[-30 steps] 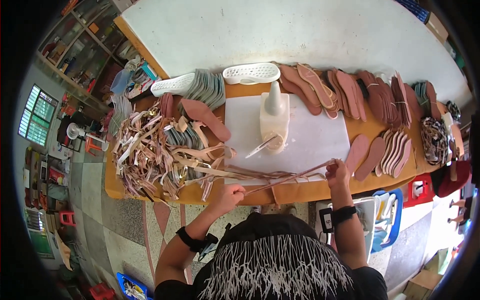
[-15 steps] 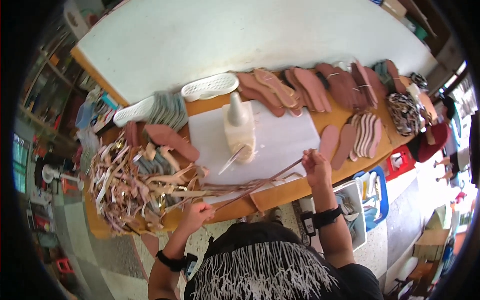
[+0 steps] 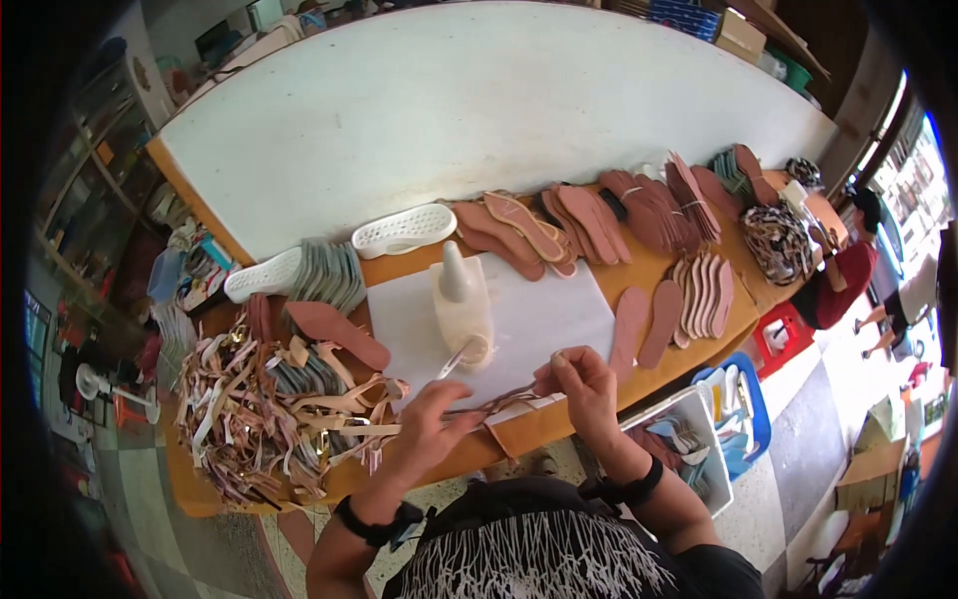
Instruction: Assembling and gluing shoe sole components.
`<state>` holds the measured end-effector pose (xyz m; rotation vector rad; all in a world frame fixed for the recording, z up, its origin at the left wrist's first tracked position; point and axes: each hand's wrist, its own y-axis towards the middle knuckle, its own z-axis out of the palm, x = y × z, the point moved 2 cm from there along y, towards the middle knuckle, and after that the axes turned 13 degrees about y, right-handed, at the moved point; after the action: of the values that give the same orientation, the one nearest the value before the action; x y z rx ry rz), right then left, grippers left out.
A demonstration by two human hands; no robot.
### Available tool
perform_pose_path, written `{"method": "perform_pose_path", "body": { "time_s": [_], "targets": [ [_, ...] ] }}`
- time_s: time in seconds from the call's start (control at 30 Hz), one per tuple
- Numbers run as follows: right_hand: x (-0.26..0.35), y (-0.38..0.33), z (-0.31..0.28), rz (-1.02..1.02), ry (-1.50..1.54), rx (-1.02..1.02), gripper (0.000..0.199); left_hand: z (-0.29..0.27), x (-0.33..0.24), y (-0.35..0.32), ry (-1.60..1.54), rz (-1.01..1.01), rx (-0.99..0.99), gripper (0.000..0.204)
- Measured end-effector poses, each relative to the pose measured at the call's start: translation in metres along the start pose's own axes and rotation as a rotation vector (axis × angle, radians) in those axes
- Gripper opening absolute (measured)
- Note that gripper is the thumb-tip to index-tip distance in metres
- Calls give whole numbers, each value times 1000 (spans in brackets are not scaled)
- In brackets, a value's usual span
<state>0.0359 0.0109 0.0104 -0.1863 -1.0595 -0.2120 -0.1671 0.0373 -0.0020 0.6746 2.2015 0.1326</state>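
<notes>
Head view: the right hand (image 3: 589, 391) pinches a brown strap (image 3: 545, 380) with its thumb and finger close together. Its arm slants up from the lower right, bent inward. The left hand (image 3: 429, 424) reaches up from the lower left, fingers pointing to the other hand; I can't tell if it grips anything. The strap is between the two hands, near more thin strips (image 3: 507, 401). Past them sits a white sheet (image 3: 569, 309) with a cream stand (image 3: 464, 304). A big strap pile (image 3: 244, 419) lies left, on the orange table (image 3: 689, 361).
</notes>
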Motion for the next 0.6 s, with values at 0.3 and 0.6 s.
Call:
{"method": "perform_pose_path", "body": {
  "time_s": [0.3,0.6],
  "targets": [
    [2,-18,8,-30,-98,204,13,25,-53,37,-412,-6,52,15],
    [6,-18,4,165,144,226,13,39,-55,31,-847,-223,90,3]
  ]
}}
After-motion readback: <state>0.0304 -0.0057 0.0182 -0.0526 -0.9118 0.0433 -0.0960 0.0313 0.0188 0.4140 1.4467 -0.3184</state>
